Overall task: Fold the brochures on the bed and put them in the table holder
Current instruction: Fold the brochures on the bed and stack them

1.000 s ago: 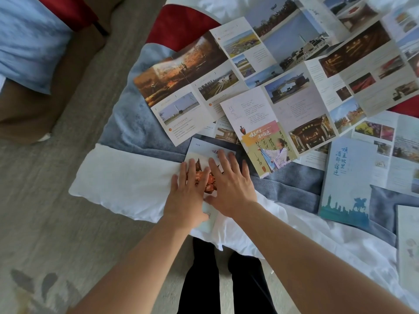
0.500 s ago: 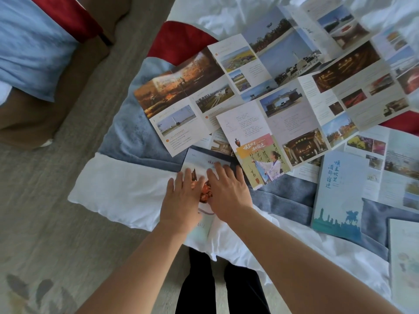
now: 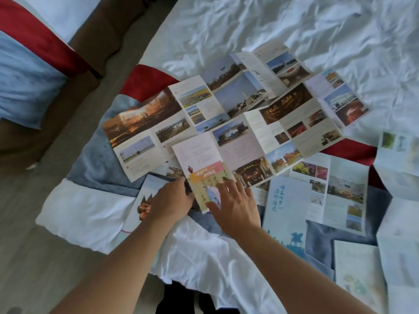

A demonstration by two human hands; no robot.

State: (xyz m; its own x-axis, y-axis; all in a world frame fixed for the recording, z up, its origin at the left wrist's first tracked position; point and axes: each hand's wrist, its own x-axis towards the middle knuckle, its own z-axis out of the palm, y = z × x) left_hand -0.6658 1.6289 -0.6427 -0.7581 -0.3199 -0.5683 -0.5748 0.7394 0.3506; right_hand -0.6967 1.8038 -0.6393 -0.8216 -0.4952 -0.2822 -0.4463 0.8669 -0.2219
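Unfolded brochure (image 3: 240,141) long axis runs from the near edge of the bed (image 3: 294,30) toward far right. Right hand (image 3: 235,207) lies flat on its near panel; left hand (image 3: 170,200) at panel edge, grasp indeterminate.

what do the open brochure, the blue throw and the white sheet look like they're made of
The open brochure looks like thin coated paper: crisp fold creases, printed photos, a faint sheen. The blue throw seems a plush, fleece-like fabric with a fuzzy matte nap. The white sheet is woven cloth, probably cotton: matte and finely wrinkled.
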